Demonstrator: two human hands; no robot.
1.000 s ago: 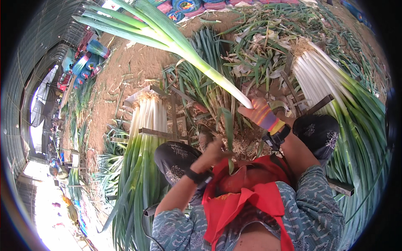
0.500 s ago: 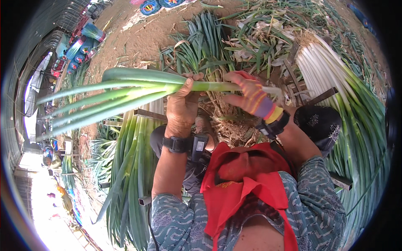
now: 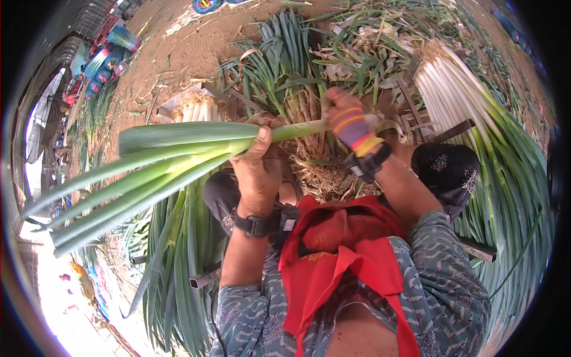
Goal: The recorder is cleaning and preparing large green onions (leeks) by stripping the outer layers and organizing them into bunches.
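A long green onion point(image 3: 190, 152) lies across in front of me, its leaves fanned out toward the lower left and its pale root end at the right. My bare left hand point(image 3: 259, 157) is closed round it where the leaves part from the stalk. Farther along the stalk, my right hand point(image 3: 352, 122), in a striped purple, orange and yellow glove, has its fingers curled in. It hides part of the stalk, and its fingertips are somewhat blurred. A bunch of untrimmed green onions point(image 3: 297, 77) with soil-covered roots sits just beyond my hands.
Cleaned green onions point(image 3: 458, 89) fill a metal rack on the right. More white-stemmed onions point(image 3: 199, 107) lie in a rack on the left, with a metal bar end point(image 3: 205, 279) sticking out. Stripped leaves point(image 3: 369, 53) litter the soil. Blue-wrapped bundles point(image 3: 104, 65) stand far left.
The green onion has tilted, its leaf tips swinging down and left. My right hand's fingers, spread along the stalk earlier, are now curled in. The view has shifted slightly.
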